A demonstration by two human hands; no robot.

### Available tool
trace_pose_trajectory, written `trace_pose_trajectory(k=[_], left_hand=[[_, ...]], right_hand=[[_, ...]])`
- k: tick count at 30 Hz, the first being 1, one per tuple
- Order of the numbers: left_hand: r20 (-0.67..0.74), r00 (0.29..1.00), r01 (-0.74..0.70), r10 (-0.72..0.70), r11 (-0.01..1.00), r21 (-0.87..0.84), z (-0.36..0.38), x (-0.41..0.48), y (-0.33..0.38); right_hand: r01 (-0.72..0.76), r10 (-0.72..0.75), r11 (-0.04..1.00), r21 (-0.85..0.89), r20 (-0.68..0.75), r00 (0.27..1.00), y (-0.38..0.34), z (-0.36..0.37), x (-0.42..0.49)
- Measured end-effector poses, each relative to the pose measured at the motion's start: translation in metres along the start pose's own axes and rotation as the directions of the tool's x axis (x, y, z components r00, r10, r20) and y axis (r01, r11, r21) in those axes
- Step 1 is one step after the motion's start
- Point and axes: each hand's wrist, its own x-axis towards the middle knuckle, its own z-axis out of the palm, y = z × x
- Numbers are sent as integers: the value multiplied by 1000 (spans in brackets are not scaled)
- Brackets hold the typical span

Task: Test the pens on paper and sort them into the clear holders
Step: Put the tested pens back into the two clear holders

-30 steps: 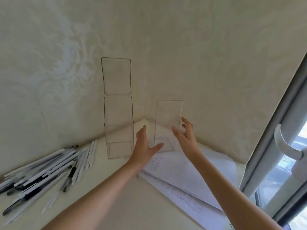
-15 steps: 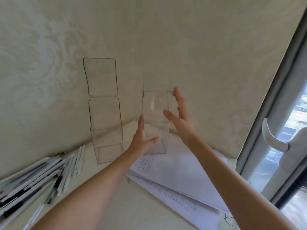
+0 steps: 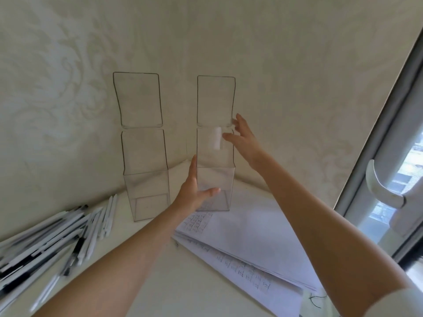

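Well left of the fingers lies a heap of pens (image 3: 45, 243), black and white, too overlapped to count. Between it and the left hand (image 3: 192, 195) stands the left holder (image 3: 146, 177), empty and untouched. That hand lies open on the right holder (image 3: 216, 99), straight fingers up its left wall and thumb across the front near the base. The right hand (image 3: 245, 138), fingers spread and relaxed, touches the holder's upper right edge with its fingertips. The base sits at the far corner of the paper (image 3: 247, 234), below the fingers. The step looks like squaring this holder beside the first: press lightly, keep the base flat, and leave writing room. Holders: two. Sheets: several, stacked.
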Motion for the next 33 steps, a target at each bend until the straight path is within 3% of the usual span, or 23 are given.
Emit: trace_pose_trajectory(k=[5,9,16,19,22,24,27,30,33], left_hand=[[44,999,-16,15,1000,23,0,-7,-16],[31,999,-21,22,1000,-19,6,-12,-25],[68,997,-27,21,996,89,17,-1,-20],[39,998,34,-43,978,208,19,-13,-11],[41,997,52,-71,934,355,3,-55,-5],[67,997,-1,-28,917,398,-18,-92,-5],[-56,998,28,1,854,519,-72,-147,-8],[-246,968,108,56,789,605,-135,-188,-16],[-392,915,220,98,693,686,-189,-212,-32]], right_hand=[[-144,144,990,-7,73,987,50,5,-48],[-63,59,997,39,94,994,73,13,-69],[-22,22,1000,-22,2,1000,90,16,-74],[-77,48,986,-149,-194,980,86,21,-87],[96,-206,950,-297,-366,908,73,35,-121],[163,-276,909,-383,-263,924,63,54,-141],[183,-169,854,-486,72,983,56,96,-155],[220,-87,848,-483,282,955,45,140,-162],[275,-105,870,-409,390,915,31,185,-164]])
